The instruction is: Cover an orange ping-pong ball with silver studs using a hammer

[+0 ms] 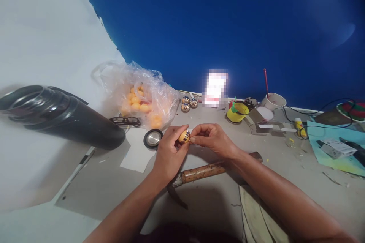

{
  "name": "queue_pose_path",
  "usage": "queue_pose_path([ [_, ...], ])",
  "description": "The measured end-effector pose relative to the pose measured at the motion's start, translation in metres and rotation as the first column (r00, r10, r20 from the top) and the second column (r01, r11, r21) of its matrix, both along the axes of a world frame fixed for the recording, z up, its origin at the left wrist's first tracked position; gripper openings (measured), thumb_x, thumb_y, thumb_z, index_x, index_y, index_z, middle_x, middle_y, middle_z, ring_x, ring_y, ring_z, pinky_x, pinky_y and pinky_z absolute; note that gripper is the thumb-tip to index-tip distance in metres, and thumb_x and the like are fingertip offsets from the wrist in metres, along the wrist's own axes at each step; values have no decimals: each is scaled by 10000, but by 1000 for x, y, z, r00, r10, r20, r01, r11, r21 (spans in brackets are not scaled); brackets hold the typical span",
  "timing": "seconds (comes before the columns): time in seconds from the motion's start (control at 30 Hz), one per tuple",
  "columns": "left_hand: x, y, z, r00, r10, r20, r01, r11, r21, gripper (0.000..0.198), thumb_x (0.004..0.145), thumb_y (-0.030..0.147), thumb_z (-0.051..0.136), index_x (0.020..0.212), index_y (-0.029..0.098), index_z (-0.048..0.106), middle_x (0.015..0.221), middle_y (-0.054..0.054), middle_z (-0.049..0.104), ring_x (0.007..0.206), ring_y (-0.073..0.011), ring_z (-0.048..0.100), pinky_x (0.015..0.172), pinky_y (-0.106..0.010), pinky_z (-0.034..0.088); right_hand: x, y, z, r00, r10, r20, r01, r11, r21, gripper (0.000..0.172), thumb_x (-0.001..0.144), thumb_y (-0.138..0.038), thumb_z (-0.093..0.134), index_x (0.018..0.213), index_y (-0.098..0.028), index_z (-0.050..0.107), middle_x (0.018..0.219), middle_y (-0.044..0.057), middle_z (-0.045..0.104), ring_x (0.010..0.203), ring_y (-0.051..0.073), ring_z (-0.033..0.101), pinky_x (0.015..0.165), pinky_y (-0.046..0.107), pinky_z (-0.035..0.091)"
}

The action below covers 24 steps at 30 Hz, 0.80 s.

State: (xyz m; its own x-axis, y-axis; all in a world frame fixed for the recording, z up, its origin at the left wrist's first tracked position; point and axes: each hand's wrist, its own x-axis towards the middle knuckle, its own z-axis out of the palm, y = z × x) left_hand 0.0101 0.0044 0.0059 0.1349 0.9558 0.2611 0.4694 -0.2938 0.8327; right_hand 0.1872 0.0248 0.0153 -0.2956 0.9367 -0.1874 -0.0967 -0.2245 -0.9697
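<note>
Between the thumb and fingers of my left hand (170,152) is a small yellow ball (184,136) with dark patches and shiny bits on its surface. My right hand (212,140) is closed in a pinch, its fingertips at the ball's right side. Whatever those fingertips grip is too small to make out. Below both hands lies a wooden-handled hammer (202,172), its claw to the left and partly behind my left wrist. Several similar decorated balls (186,104) sit together farther back. A round black-rimmed lid (153,139) rests just left of my left hand.
A clear plastic bag (168,97) of orange-yellow balls stands back left, near eyeglasses (125,121) and a large dark cylinder (76,125). Toward the right are a blurred bright screen (215,87), a yellow tub (238,112), a white cup (273,101) and a blue-green sheet (322,136).
</note>
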Motion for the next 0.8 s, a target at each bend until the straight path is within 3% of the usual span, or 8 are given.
queue_pose_path([
  [0.3, 3, -3, 0, 999, 43, 15, -43, 999, 20, 339, 834, 132, 662, 1151, 224, 736, 1021, -57, 674, 914, -189, 663, 754, -276, 539, 0, -2, 6, 991, -4, 134, 2, 1000, 13, 153, 655, -285, 784, 707, -153, 726, 635, 1, 650, 545, 100, 486, 506, 243, 340],
  [0.8, 5, -4, 0, 999, 32, 40, -33, 999, 26, 307, 810, 139, 679, 1102, 191, 758, 974, -45, 688, 844, -156, 654, 708, -234, 526, 4, 2, 4, 989, 72, 127, -76, 997, 20, 152, 673, -267, 750, 720, -148, 669, 570, -57, 566, 501, 63, 422, 457, 199, 310],
])
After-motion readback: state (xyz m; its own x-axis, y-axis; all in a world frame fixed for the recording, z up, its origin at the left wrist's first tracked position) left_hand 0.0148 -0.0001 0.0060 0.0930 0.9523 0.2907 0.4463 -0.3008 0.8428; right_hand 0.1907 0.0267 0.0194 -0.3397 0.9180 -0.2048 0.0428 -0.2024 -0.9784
